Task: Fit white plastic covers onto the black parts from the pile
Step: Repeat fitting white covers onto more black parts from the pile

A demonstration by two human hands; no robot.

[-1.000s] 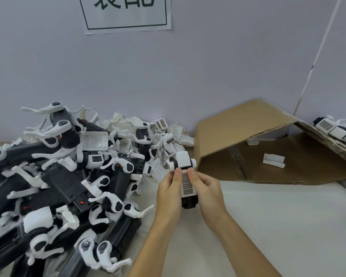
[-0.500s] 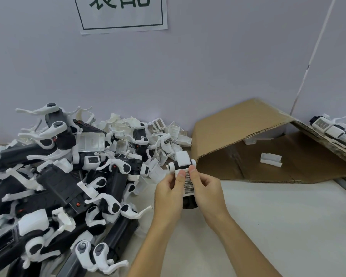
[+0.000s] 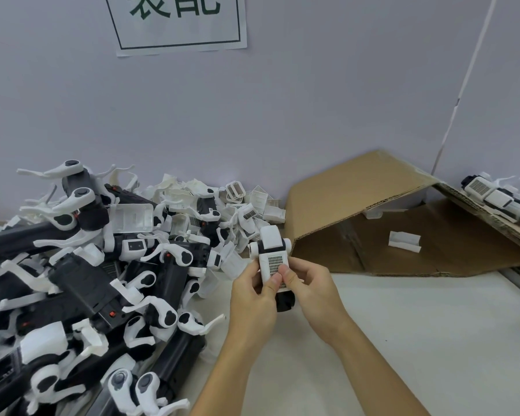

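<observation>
Above the white table both hands hold one black part (image 3: 285, 301), which stands on end. A white plastic cover (image 3: 273, 259) with a grey grid patch lies on its upper face. My left hand (image 3: 254, 295) grips the part from the left, its thumb on the cover. From the right my right hand (image 3: 311, 291) grips it, thumb pressing on the grid patch. To the left spreads the pile of black parts (image 3: 81, 283) mixed with white pieces. Loose white covers (image 3: 252, 208) lie heaped at the back of that pile.
A flattened cardboard box (image 3: 357, 187) leans against the wall at the right, with one white cover (image 3: 404, 241) lying on it. Several assembled parts (image 3: 499, 196) rest on the cardboard's right flap. A paper sign (image 3: 177, 22) hangs on the wall.
Both thumbs have slid down along the cover from its upper end to the grid patch. The part stays in both hands at about the same spot.
</observation>
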